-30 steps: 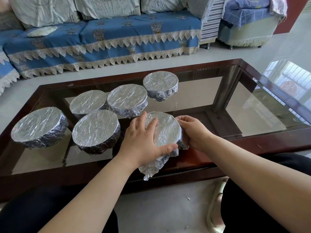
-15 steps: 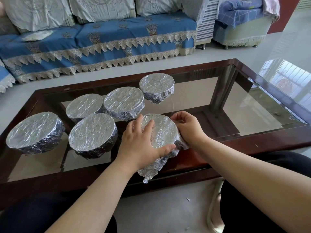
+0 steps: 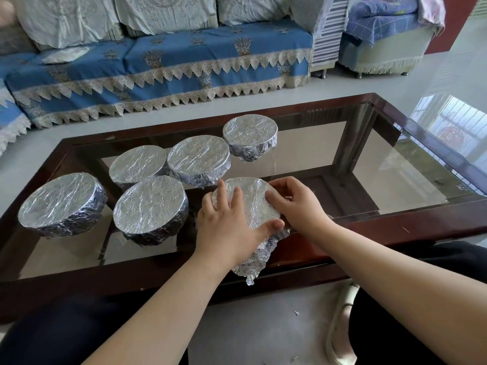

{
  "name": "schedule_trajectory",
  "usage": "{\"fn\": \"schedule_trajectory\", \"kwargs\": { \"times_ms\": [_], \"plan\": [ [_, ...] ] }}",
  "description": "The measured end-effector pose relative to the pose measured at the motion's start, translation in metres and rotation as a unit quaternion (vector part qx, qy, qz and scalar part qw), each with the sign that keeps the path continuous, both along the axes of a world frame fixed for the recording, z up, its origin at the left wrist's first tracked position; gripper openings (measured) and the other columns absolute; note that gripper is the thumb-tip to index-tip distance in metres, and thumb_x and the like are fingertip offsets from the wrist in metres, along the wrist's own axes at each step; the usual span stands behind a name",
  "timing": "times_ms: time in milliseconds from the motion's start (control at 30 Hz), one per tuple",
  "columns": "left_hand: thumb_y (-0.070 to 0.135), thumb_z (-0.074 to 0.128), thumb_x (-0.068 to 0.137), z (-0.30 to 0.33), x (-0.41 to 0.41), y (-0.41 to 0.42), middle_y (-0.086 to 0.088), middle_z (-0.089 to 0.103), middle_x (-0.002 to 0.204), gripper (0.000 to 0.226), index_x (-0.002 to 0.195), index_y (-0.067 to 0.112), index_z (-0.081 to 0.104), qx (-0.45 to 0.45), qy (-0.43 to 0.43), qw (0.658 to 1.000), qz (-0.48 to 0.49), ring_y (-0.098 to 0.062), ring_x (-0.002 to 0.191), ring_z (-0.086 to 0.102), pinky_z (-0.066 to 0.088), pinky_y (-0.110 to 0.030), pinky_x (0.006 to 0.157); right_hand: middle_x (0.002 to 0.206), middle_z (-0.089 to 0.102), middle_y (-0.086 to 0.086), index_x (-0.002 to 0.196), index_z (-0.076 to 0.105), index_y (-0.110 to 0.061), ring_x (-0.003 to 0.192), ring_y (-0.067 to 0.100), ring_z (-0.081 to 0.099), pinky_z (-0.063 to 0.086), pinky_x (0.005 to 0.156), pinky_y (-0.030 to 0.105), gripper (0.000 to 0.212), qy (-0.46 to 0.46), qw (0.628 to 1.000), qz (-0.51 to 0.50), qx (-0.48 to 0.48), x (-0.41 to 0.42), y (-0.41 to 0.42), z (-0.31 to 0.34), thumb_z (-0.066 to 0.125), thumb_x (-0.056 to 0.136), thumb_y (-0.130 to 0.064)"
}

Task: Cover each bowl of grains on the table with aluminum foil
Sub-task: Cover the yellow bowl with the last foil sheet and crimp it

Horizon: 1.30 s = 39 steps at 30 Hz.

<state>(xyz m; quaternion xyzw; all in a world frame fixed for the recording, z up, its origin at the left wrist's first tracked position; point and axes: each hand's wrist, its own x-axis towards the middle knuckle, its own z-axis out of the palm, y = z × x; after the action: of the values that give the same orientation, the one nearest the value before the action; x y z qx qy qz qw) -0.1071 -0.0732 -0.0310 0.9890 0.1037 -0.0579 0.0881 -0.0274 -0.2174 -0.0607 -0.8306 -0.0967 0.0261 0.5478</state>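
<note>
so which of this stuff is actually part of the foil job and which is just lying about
Part of the job:
- foil-covered bowl under both hands, its foil tail loose at the near edge
- left hand, right hand
- five wrapped bowls, nearest
- glass table

Lying about:
- blue sofa
- foil sheet on the sofa
- foil scrap on the floor

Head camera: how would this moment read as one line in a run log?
stage: wrapping sixth bowl | left hand: presses foil top | right hand: pinches rim foil | loose foil flap at near edge
</note>
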Motion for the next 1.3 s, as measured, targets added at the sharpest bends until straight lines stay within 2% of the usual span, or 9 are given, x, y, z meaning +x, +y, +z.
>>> {"fn": "schedule_trajectory", "kwargs": {
  "times_ms": [133,267,500,600,733,833,900,1167,1300],
  "plan": [
    [0.095,-0.004,0.048,0.006,-0.003,0.008,-0.014,-0.014,0.164,0.132,0.158,0.023,-0.003,0.042,0.024,0.998,-0.038,-0.038,0.149,-0.009,0.0,-0.052,0.12,0.078,0.068,-0.009,0.103,0.069,-0.019,0.056,-0.002,0.055,0.044,0.059,0.019,0.015,0.012,1.0,0.018,0.015,0.004,-0.002,-0.001,0.064,0.091,-0.027],
    [0.101,-0.018,0.037,0.007,-0.002,0.021,-0.016,-0.02,0.162,0.146,0.158,0.022,-0.002,0.066,0.01,0.993,-0.1,-0.035,0.145,-0.029,-0.017,-0.05,0.116,0.08,0.069,-0.002,0.104,0.069,-0.017,0.054,0.003,0.052,0.044,0.055,0.022,0.016,0.015,0.999,0.032,0.01,0.006,-0.001,-0.001,0.062,0.092,-0.025],
    [0.104,0.003,0.046,0.003,0.003,0.03,-0.002,-0.026,0.162,0.13,0.156,0.036,-0.011,0.016,0.014,0.989,-0.149,-0.024,0.148,-0.024,-0.004,-0.047,0.12,0.086,0.068,-0.013,0.107,0.07,-0.022,0.075,-0.001,0.059,0.046,0.073,0.02,0.017,-0.003,0.999,0.029,0.016,0.003,-0.001,-0.004,0.059,0.095,-0.027],
    [0.098,0.022,0.058,0.002,0.003,0.028,0.001,-0.023,0.163,0.118,0.156,0.037,-0.003,0.001,0.013,0.991,-0.135,-0.021,0.149,-0.021,0.0,-0.047,0.121,0.099,0.072,-0.012,0.112,0.07,-0.024,0.093,-0.001,0.065,0.048,0.085,0.018,0.024,0.015,0.995,0.038,0.089,-0.003,-0.003,-0.01,0.051,0.1,-0.032],
    [0.095,0.029,0.06,0.002,0.004,0.028,0.003,-0.02,0.164,0.116,0.156,0.038,0.003,-0.018,0.004,0.992,-0.127,-0.019,0.149,-0.018,0.002,-0.047,0.12,0.104,0.074,-0.001,0.111,0.071,-0.019,0.103,0.016,0.068,0.052,0.092,0.031,0.032,0.067,0.979,0.031,0.189,-0.007,-0.001,-0.021,0.049,0.099,-0.04],
    [0.097,0.029,0.059,-0.001,0.005,0.029,0.003,-0.017,0.164,0.115,0.156,0.038,0.006,-0.024,-0.009,0.992,-0.125,-0.019,0.149,-0.015,0.004,-0.047,0.12,0.091,0.069,0.012,0.1,0.071,-0.019,0.079,0.03,0.06,0.049,0.08,0.041,0.03,0.111,0.971,-0.001,0.212,-0.006,0.001,-0.024,0.055,0.095,-0.043],
    [0.098,0.026,0.058,-0.003,0.005,0.03,0.003,-0.016,0.164,0.116,0.156,0.039,0.006,-0.024,-0.013,0.992,-0.126,-0.02,0.149,-0.014,0.005,-0.047,0.12,0.08,0.059,0.018,0.096,0.07,-0.014,0.072,0.026,0.05,0.043,0.071,0.041,0.026,0.133,0.967,-0.011,0.216,-0.005,0.002,-0.023,0.058,0.096,-0.037],
    [0.099,0.027,0.057,-0.004,0.004,0.03,0.003,-0.016,0.165,0.118,0.156,0.038,0.008,-0.033,-0.018,0.992,-0.12,-0.021,0.15,-0.014,0.005,-0.048,0.12,0.048,0.046,0.0,0.074,0.059,-0.013,0.04,0.009,0.035,0.032,0.041,0.021,0.026,0.172,0.958,-0.036,0.228,0.0,0.003,-0.018,0.063,0.094,-0.029],
    [0.1,0.023,0.054,-0.005,0.004,0.029,0.003,-0.014,0.165,0.12,0.156,0.038,0.009,-0.034,-0.024,0.992,-0.116,-0.021,0.15,-0.012,0.006,-0.047,0.12,0.053,0.051,0.002,0.075,0.06,-0.012,0.042,0.011,0.04,0.034,0.044,0.024,0.024,0.203,0.948,-0.036,0.244,0.005,0.004,-0.017,0.065,0.093,-0.027]
  ]
}}
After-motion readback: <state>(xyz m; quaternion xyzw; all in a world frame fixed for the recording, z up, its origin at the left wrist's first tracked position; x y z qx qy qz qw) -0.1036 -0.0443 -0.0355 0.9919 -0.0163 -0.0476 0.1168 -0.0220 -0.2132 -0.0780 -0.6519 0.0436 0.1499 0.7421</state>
